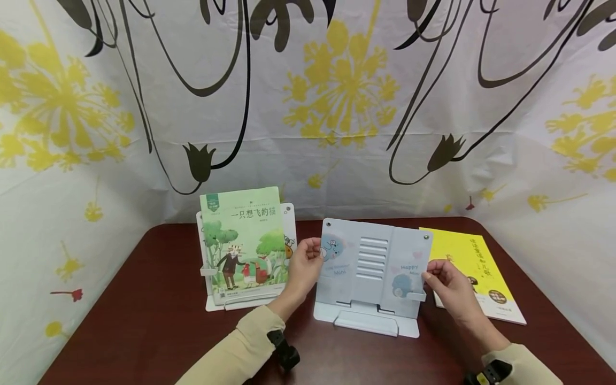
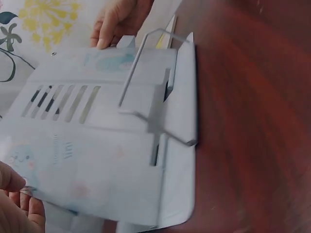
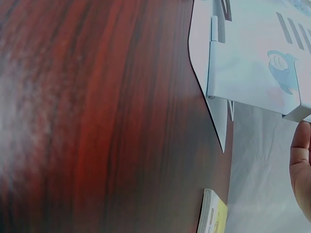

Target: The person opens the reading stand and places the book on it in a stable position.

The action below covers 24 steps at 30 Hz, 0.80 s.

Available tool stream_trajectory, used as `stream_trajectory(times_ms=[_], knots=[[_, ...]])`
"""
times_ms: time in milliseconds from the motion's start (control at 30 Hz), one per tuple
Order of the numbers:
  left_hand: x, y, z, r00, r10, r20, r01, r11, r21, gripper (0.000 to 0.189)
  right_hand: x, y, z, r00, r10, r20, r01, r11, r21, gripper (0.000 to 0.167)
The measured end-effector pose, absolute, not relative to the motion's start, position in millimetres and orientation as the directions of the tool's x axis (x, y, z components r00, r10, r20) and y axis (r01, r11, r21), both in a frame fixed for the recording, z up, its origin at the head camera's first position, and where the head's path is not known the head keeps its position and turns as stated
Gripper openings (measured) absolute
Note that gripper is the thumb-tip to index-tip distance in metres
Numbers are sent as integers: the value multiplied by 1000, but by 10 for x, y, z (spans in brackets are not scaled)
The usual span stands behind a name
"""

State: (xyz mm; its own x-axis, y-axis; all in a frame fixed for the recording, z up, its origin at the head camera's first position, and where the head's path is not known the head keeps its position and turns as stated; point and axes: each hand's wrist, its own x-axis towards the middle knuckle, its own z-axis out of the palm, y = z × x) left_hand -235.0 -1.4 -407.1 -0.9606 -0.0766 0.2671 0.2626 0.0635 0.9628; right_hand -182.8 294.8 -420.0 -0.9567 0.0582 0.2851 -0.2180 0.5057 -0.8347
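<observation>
A light blue metal book stand point(image 1: 347, 286) with elephant prints and a row of slots stands tilted back on its base plate in the head view. At its left edge, my left hand point(image 1: 303, 270) pinches the panel between thumb and fingers. My right hand point(image 1: 453, 291) grips the opposite edge, just above a small side clip point(image 1: 416, 297). In the left wrist view a wire page holder point(image 2: 130, 82) juts out from the front of the stand. The right wrist view shows only part of my right hand point(image 3: 302, 165), beside the panel's edge.
Left of the stand, a green picture book point(image 1: 245, 243) leans on a second white stand point(image 1: 291, 227). A yellow book point(image 1: 481, 267) lies on the dark red table point(image 1: 144, 321) at the right, partly behind the blue stand. A patterned cloth point(image 1: 308, 117) hangs behind the table.
</observation>
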Motion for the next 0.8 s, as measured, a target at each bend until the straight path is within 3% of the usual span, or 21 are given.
stream_trajectory(times_ms=[100,200,300,533,800], knots=[[-2387,-33,-3956,-906,-50,421,411,138,901,34,-1823,2950,-4214,-952,63,298,-225,517,-826,23],[-2435,-17,-3774,-809,4,587,567,266,780,39,-1816,2956,-4227,-950,65,306,-228,527,-819,23],[-2473,64,-3584,-734,123,668,655,388,648,40,-1802,2960,-4230,-945,67,319,-237,532,-813,23],[-2457,393,-3341,-669,419,614,714,592,373,30,-1757,2932,-4233,-926,50,374,-296,519,-802,18],[-2423,639,-3311,-629,443,639,723,636,270,11,-1697,2878,-4233,-907,53,419,-330,529,-782,15]])
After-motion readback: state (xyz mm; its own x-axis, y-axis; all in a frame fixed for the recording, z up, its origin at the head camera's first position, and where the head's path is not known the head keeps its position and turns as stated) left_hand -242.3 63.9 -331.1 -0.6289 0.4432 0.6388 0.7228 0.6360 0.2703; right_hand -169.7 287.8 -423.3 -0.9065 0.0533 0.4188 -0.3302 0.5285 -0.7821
